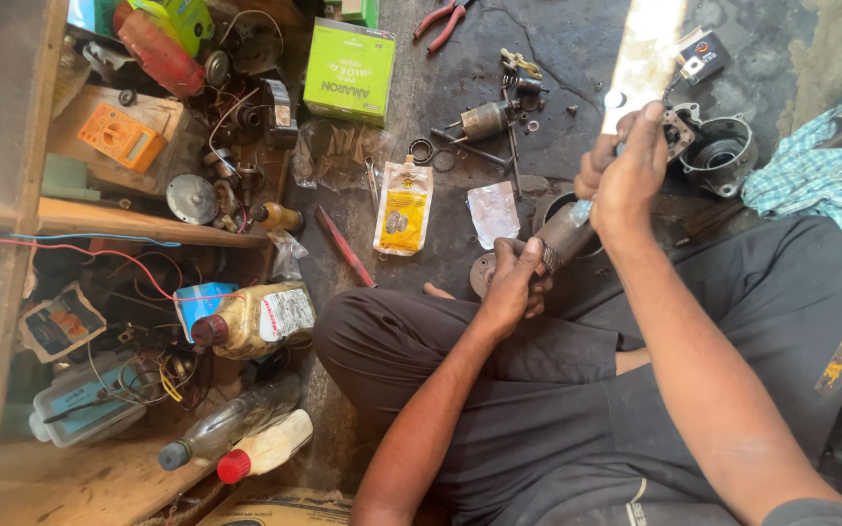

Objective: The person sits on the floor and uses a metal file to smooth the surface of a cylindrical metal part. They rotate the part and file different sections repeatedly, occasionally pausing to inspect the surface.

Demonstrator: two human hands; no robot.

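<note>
- The left hand [514, 282], at the centre of the frame, has its fingers [528, 261] wrapped tight around the lower end of a grey metal motor cylinder [565, 234], holding it tilted above the person's crossed legs.
- The right hand [626, 170], just above and to the right, has its fingers closed on the handle of a slim tool [582, 209] whose pale blue part shows below the fist. The tip seems to meet the cylinder's upper end, but the contact point is hidden by the hand.
- The cylinder sits in centre frame, over the dark floor [557, 58] and in front of the black trousers [577, 409]. It looks dull, worn and oily, with a ribbed or knurled band near the left fingers.
- Risk, as I judge it: the oily housing could twist or slide in the left hand's grip if the right hand presses hard, and the tool tip could skid off toward the left fingers, which lie close below it.
- Another risk: small loose parts could drop from the tilted cylinder and be lost among the scattered washers and rings [436, 151] on the floor.
- Further out: a round metal housing [718, 151] at upper right, a yellow sachet [403, 206] and a green box [350, 70] at upper centre, red-handled pliers [440, 19] at the top edge, and bottles [255, 317] at lower left.
</note>
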